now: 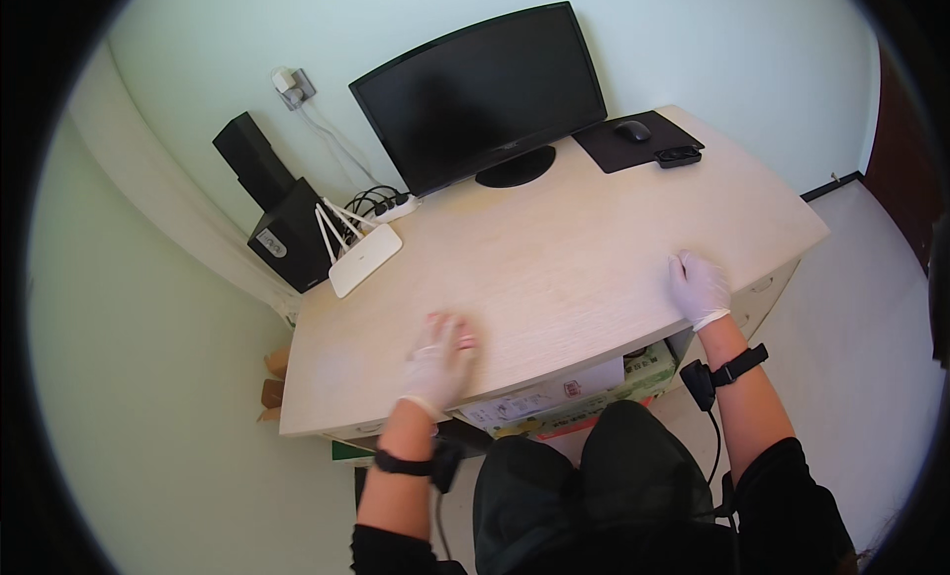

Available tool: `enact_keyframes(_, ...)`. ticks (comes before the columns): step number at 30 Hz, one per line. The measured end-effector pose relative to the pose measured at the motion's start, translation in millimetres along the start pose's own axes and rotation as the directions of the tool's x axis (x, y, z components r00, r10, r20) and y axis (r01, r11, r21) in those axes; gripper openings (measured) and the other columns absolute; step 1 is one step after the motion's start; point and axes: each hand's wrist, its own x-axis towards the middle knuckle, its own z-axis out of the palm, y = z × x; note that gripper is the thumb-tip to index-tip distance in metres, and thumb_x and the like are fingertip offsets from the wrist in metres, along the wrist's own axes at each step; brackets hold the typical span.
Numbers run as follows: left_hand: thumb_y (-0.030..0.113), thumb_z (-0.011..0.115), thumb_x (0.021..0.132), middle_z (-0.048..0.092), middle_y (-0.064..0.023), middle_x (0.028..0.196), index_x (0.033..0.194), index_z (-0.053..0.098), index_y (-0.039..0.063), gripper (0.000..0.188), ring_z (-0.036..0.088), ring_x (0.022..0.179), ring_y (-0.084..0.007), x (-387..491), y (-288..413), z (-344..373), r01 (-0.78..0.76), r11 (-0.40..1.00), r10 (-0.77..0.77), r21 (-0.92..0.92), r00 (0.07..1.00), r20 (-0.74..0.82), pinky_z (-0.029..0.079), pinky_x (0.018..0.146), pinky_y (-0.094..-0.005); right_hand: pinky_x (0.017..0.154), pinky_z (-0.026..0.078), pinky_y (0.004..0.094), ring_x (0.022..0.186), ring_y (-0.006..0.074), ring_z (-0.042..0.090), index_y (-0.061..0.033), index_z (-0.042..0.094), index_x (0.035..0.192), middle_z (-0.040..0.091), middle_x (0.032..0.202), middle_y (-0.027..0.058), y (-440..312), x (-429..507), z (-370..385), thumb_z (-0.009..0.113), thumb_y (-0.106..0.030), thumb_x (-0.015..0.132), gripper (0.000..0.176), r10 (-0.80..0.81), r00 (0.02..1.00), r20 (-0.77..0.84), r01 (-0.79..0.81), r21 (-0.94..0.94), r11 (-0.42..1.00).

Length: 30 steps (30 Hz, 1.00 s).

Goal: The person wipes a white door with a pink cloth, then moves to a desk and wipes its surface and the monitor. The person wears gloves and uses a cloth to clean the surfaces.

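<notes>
My left hand (439, 363) is in a thin, pale translucent glove, over the front left part of the desk top (519, 271). Motion blurs it, and its fingers look partly bent; whether anything lies under them is hidden. Near the front right edge of the desk, my right hand (699, 287), gloved the same way, is curled into a fist against the surface. Nothing shows sticking out of that fist. Each forearm wears a black strap with a small device and a cable.
A monitor (482, 92) with a dark screen stands at the back. To its right lie a mouse (633, 131), a mouse pad (605, 148) and a small black case (677, 157). A white router (365, 261), a power strip (397, 208) and black speakers (286, 233) are on the left. Boxes (586, 408) sit beneath.
</notes>
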Motion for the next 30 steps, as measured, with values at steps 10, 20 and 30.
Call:
enact_keyframes(10, 0.031, 0.053, 0.094, 0.055, -0.0220, 0.127, 0.129, 0.053, 0.005, 0.043, 0.050, 0.122, -0.0411, -133.6, -264.7, -91.2, 0.630, 0.764, -0.617, 0.138, 0.776, -0.130, 0.043, 0.104, -0.0466, 0.068, 0.051, 0.0537, 0.072, 0.0420, 0.065, -0.0080, 0.065, 0.084, 0.065, 0.074, 0.0210, 4.7, 0.9, 7.2, 0.052, -0.037, 0.096, 0.034, -0.025, 0.999, -0.034, 0.022, -0.070, 0.997)
enact_keyframes(20, 0.040, 0.045, 0.093, 0.054, -0.0149, 0.139, 0.129, 0.056, 0.010, 0.048, 0.036, 0.136, -0.0388, -68.2, -204.0, -74.4, 0.659, 0.657, -0.729, 0.366, 0.679, 0.086, 0.027, 0.116, -0.0492, 0.065, 0.050, 0.0525, 0.067, 0.0406, 0.065, -0.0084, 0.065, 0.080, 0.064, 0.070, 0.0199, -0.8, -0.5, 5.6, 0.052, -0.036, 0.096, 0.034, -0.057, 0.996, -0.072, 0.050, -0.095, 0.994)
enact_keyframes(30, 0.043, 0.057, 0.092, 0.034, -0.0146, 0.153, 0.142, 0.044, 0.011, 0.061, 0.019, 0.149, -0.0412, 56.5, 54.2, -0.9, 0.238, 0.938, -0.307, 0.254, 0.909, 0.282, 0.031, 0.113, -0.0599, 0.061, 0.050, 0.0506, 0.067, 0.0390, 0.065, -0.0085, 0.065, 0.078, 0.065, 0.072, 0.0182, -4.2, 0.2, -1.2, 0.053, -0.034, 0.094, 0.033, -0.050, 0.997, -0.058, 0.046, -0.073, 0.996)
